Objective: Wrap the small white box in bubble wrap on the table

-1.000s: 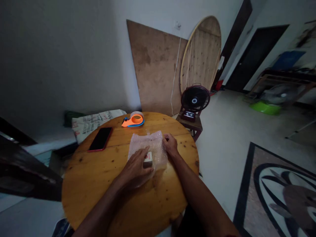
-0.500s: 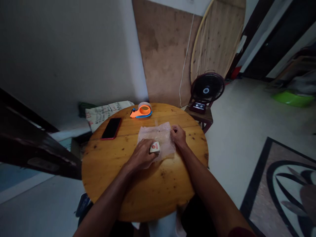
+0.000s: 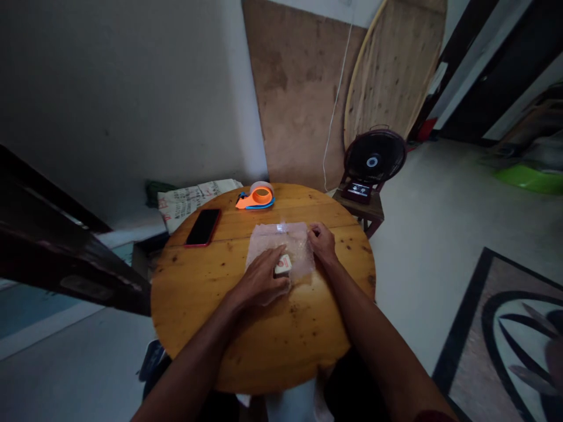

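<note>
A sheet of clear bubble wrap (image 3: 301,258) lies on the round wooden table (image 3: 264,346). On it sits a small white box (image 3: 284,264) with a reddish mark on top. My left hand (image 3: 264,278) rests over the wrap's near left part, its thumb and fingers spread on either side of the box. Its palm hides part of the sheet's left edge. With curled fingers, my right hand (image 3: 323,241) pinches the far right edge of the bubble wrap; the fingertips are partly hidden.
An orange and blue tape dispenser (image 3: 259,197) stands at the table's far edge. To its left lies a dark phone (image 3: 203,227) with a red rim. Beyond the table's right side, a black fan (image 3: 373,157) stands on a small wooden stool (image 3: 373,205).
My left hand has loosened from the box and its fingers have spread. The box now sits lower and flatter on the wrap. My right hand stays at the wrap's edge.
</note>
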{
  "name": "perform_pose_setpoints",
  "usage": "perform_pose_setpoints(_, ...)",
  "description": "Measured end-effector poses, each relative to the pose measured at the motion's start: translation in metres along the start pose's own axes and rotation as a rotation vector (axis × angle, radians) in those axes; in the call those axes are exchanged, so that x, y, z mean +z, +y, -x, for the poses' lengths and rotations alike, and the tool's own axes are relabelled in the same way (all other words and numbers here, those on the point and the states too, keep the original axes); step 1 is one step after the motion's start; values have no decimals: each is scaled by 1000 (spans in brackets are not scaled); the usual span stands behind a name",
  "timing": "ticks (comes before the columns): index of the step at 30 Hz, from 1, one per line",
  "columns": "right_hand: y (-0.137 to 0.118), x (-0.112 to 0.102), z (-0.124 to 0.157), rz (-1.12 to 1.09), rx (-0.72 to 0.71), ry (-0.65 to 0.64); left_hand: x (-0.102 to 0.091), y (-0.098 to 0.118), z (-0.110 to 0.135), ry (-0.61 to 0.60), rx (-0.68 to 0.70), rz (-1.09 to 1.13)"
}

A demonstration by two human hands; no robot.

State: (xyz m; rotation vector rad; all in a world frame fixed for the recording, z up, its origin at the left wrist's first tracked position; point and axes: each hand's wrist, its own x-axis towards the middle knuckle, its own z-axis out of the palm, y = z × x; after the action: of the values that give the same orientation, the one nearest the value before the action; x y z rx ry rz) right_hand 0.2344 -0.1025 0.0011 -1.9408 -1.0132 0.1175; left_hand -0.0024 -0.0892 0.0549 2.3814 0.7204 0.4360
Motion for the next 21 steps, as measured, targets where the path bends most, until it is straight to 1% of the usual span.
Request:
perform_pose_setpoints(4, -3, -2, 1, 4, 14, -5, -3, 1, 1, -1, -14, 29)
perform_pose_setpoints(10, -7, -4, 2, 13, 6, 0, 3, -2, -2, 13, 17, -62)
perform_pose_setpoints(14, -10, -6, 4, 7, -52, -27, 8, -5, -5, 8, 23, -109)
perform_pose_setpoints(17, -13, -8, 5, 6, -101, -2, 10, -6, -5, -16, 45, -135)
perform_pose_setpoints(19, -15, -10, 7, -23, -176, 17, 12, -7, -6, -26, 73, -155)
perform_pose_setpoints(21, -18, -15, 10, -80, -261, 4, 14, -8, -6, -35, 85, -159)
